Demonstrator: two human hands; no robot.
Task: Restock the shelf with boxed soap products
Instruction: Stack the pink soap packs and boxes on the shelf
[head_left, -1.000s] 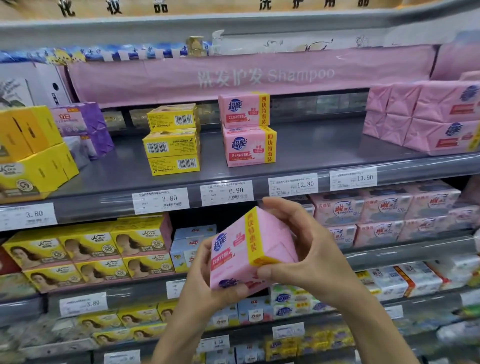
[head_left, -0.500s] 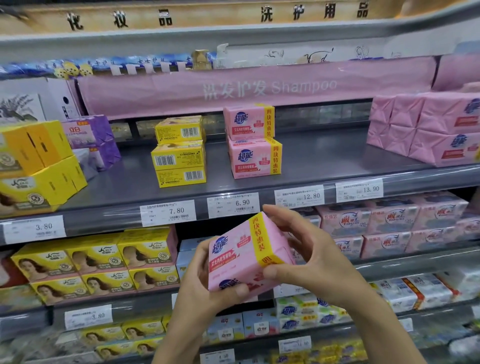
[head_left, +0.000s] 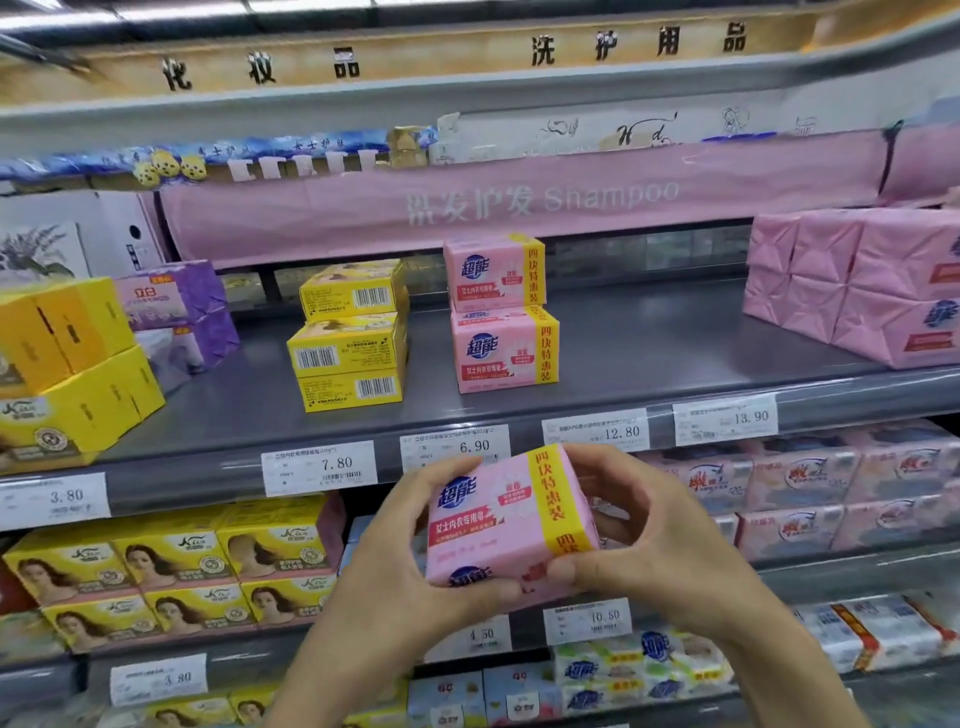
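Left hand (head_left: 400, 551) & right hand (head_left: 649, 535) both grip pink soap box (head_left: 506, 525). Risk: bumping the pink stack (head_left: 501, 312) at 12 o'clock could topple it.

Bright, even overhead store light, soft shadows under the shelves, wide-angle bending at the edges, slight blur throughout.

Banner (head_left: 540, 200) reads "Shampoo"; tags (head_left: 319, 467) on the shelf (head_left: 649, 343) show 7.80, 6.90, seemingly 12.80.
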